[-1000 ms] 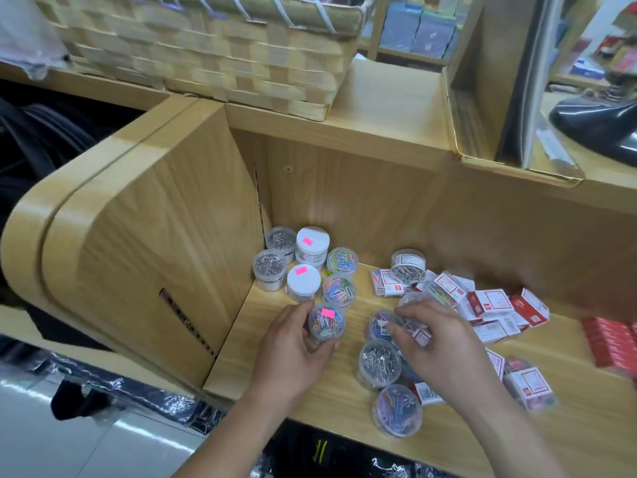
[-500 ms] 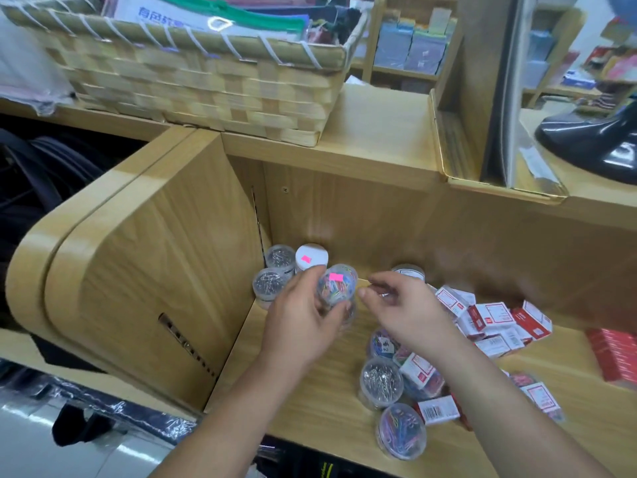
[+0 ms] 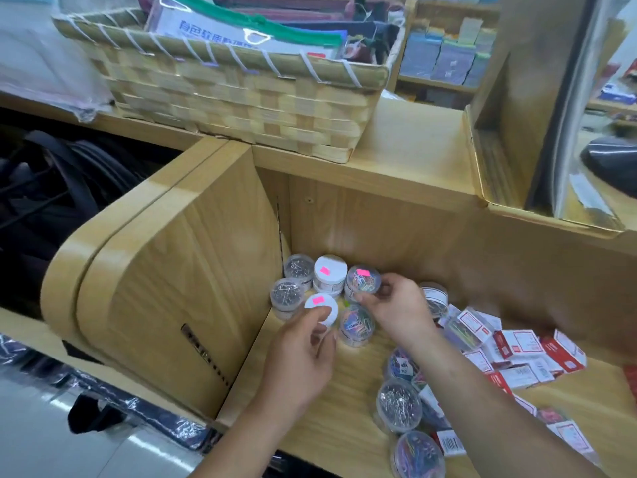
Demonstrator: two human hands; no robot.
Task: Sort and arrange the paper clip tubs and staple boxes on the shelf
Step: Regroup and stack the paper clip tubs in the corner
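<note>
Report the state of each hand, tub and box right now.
Left hand: at the white-lid tub, grip unclear.
Right hand: pinching the coloured-clip tub.
Coloured-clip tub: upright, lidded, held among the grouped tubs.
Silver-clip tubs by the left wall: upright, lidded.
Front tubs: lidded, unsorted.
Staple boxes: closed, jumbled.

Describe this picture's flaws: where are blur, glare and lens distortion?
Head view: wide-angle lens bows the basket; glare streaks the rounded top of the divider; motion blur softens the right hand, the colourful clip tub it holds, the left hand pinching the white-lidded tub, and the staple boxes; labels are unreadable.
</note>
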